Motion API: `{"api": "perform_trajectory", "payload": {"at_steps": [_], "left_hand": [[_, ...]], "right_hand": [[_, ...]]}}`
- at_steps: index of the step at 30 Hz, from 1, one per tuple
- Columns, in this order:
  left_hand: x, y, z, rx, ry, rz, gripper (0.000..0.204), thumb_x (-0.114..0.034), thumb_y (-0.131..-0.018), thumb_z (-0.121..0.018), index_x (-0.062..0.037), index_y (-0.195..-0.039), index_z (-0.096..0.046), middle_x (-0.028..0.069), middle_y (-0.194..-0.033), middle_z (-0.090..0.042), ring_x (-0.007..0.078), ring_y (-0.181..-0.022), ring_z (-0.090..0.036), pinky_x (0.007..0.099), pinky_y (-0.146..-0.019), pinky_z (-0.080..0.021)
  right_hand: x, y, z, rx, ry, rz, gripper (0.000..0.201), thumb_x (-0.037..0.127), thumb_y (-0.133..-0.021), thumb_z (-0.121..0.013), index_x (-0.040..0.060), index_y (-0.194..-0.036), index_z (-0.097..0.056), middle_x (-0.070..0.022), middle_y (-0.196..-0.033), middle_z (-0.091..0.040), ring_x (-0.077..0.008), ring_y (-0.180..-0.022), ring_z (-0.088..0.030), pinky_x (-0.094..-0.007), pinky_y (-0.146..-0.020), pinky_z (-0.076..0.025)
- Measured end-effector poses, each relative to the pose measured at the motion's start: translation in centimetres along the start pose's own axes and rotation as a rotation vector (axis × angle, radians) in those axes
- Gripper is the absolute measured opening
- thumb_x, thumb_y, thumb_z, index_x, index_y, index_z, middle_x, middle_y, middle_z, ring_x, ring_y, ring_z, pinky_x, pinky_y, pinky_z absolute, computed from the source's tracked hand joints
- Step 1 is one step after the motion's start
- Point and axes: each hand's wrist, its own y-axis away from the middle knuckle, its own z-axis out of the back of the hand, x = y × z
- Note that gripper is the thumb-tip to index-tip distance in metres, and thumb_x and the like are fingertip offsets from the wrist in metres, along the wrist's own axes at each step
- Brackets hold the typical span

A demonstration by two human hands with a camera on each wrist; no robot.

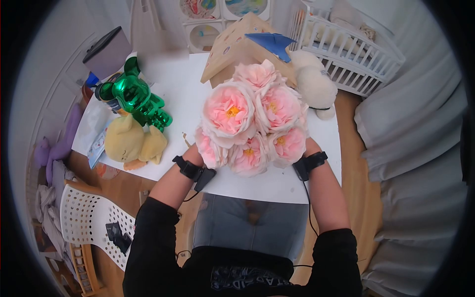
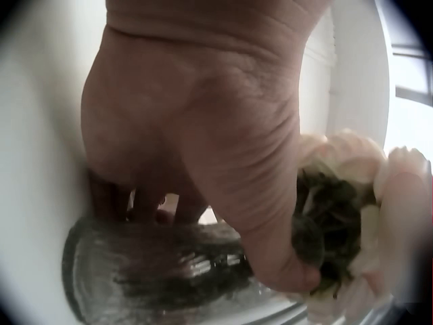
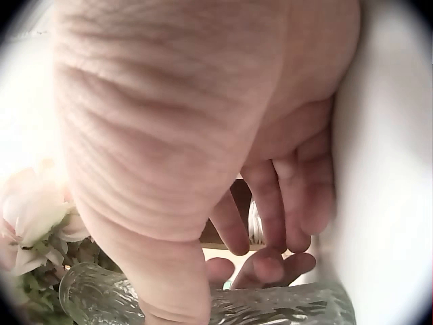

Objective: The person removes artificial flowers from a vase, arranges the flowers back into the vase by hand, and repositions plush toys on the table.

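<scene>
A bunch of large pale pink flowers [image 1: 252, 119] with yellow centres fills the middle of the head view, hiding most of both hands. Below the blooms is a clear ribbed glass vase [image 2: 162, 271], its rim close under the green leaves [image 2: 331, 217]. My left hand [image 2: 196, 135] holds one side of it, thumb along the glass near the rim and fingers behind. From the other side my right hand [image 3: 183, 135] grips the same vase, its thumb across the glass. Fingertips of both hands come close together behind the vase in the right wrist view.
Behind the flowers stands a wooden triangular box [image 1: 232, 44] with a blue folded shape [image 1: 272, 44] on it. A white plush toy [image 1: 314, 81] sits to its right. On the left are a shiny green figure [image 1: 136, 94] and a yellow plush toy [image 1: 131, 141]. The white table [image 1: 257, 190] ends near my waist.
</scene>
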Motion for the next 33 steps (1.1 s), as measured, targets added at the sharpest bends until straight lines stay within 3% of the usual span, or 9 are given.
{"api": "perform_trajectory", "payload": {"at_steps": [9, 12, 13, 17, 18, 27, 28, 29, 33], "left_hand": [[-0.2, -2.8, -0.1, 0.088, 0.087, -0.027, 0.059, -0.017, -0.094, -0.081, -0.0039, -0.147, -0.058, 0.0111, -0.145, -0.063, 0.0223, -0.134, -0.059, 0.0388, -0.119, -0.046], [-2.0, 2.8, 1.6, 0.113, 0.123, -0.016, 0.06, -0.017, -0.093, -0.082, -0.0039, -0.147, -0.058, 0.0109, -0.145, -0.063, 0.022, -0.133, -0.059, 0.0387, -0.118, -0.046], [-0.6, -2.5, -1.0, 0.118, 0.135, -0.01, 0.06, -0.017, -0.093, -0.082, -0.0039, -0.147, -0.058, 0.0108, -0.144, -0.063, 0.022, -0.133, -0.06, 0.0386, -0.118, -0.046], [-1.0, -2.5, -0.9, 0.145, 0.171, 0.001, 0.061, -0.017, -0.092, -0.082, -0.0038, -0.147, -0.058, 0.0106, -0.143, -0.064, 0.0216, -0.132, -0.06, 0.0384, -0.117, -0.047], [-0.3, 1.7, 0.9, 0.152, 0.18, 0.001, 0.061, -0.017, -0.092, -0.082, -0.0038, -0.147, -0.058, 0.0105, -0.143, -0.064, 0.0216, -0.131, -0.06, 0.0384, -0.117, -0.047], [-2.1, 3.0, 0.6, 0.218, 0.262, -0.003, 0.063, -0.017, -0.09, -0.084, -0.0037, -0.146, -0.059, 0.0099, -0.141, -0.065, 0.0208, -0.129, -0.06, 0.0379, -0.116, -0.047], [-3.3, -3.2, -1.5, 0.226, 0.27, -0.002, 0.063, -0.017, -0.09, -0.084, -0.0037, -0.146, -0.059, 0.0099, -0.141, -0.065, 0.0207, -0.129, -0.06, 0.0379, -0.115, -0.047], [-3.4, 1.4, -0.8, 0.234, 0.278, -0.002, 0.063, -0.016, -0.09, -0.084, -0.0037, -0.146, -0.059, 0.0098, -0.14, -0.065, 0.0207, -0.128, -0.061, 0.0378, -0.115, -0.047], [-4.3, 0.9, -0.6, 0.268, 0.314, 0.011, 0.064, -0.016, -0.089, -0.084, -0.0037, -0.146, -0.059, 0.0095, -0.139, -0.066, 0.0203, -0.127, -0.061, 0.0376, -0.114, -0.048]], "right_hand": [[-1.8, -0.5, 1.0, -0.045, 0.598, 0.32, 0.078, 0.022, -0.091, -0.086, 0.0074, -0.159, -0.049, -0.0121, -0.162, -0.05, -0.0301, -0.145, -0.052, -0.042, -0.121, -0.043], [-1.4, -1.0, 1.1, -0.036, 0.57, 0.327, 0.078, 0.022, -0.091, -0.086, 0.0074, -0.158, -0.049, -0.012, -0.162, -0.05, -0.03, -0.144, -0.053, -0.0419, -0.121, -0.044], [-1.2, -0.9, 0.7, -0.029, 0.555, 0.334, 0.078, 0.022, -0.091, -0.086, 0.0074, -0.158, -0.049, -0.012, -0.162, -0.05, -0.0299, -0.144, -0.053, -0.0419, -0.121, -0.044], [-0.1, -1.3, 0.6, -0.013, 0.498, 0.37, 0.077, 0.022, -0.092, -0.085, 0.0073, -0.158, -0.049, -0.0119, -0.161, -0.051, -0.0295, -0.143, -0.053, -0.0418, -0.12, -0.044], [0.7, -2.9, 0.6, -0.011, 0.486, 0.379, 0.077, 0.022, -0.092, -0.085, 0.0073, -0.158, -0.049, -0.0119, -0.161, -0.051, -0.0294, -0.143, -0.054, -0.0418, -0.12, -0.045], [4.1, -3.1, -0.9, 0.008, 0.373, 0.463, 0.076, 0.023, -0.093, -0.085, 0.0072, -0.158, -0.049, -0.0116, -0.159, -0.052, -0.0286, -0.141, -0.055, -0.0416, -0.119, -0.046], [4.4, -2.5, -1.2, 0.01, 0.359, 0.473, 0.076, 0.023, -0.093, -0.085, 0.0072, -0.158, -0.049, -0.0116, -0.159, -0.053, -0.0285, -0.141, -0.055, -0.0415, -0.119, -0.046], [4.8, -2.7, -1.1, 0.012, 0.345, 0.482, 0.076, 0.023, -0.093, -0.085, 0.0072, -0.158, -0.049, -0.0115, -0.159, -0.053, -0.0285, -0.141, -0.055, -0.0415, -0.119, -0.046], [6.2, -2.8, -1.2, 0.023, 0.278, 0.513, 0.075, 0.023, -0.093, -0.084, 0.0071, -0.158, -0.049, -0.0114, -0.158, -0.053, -0.0281, -0.14, -0.056, -0.0414, -0.118, -0.047]]}}
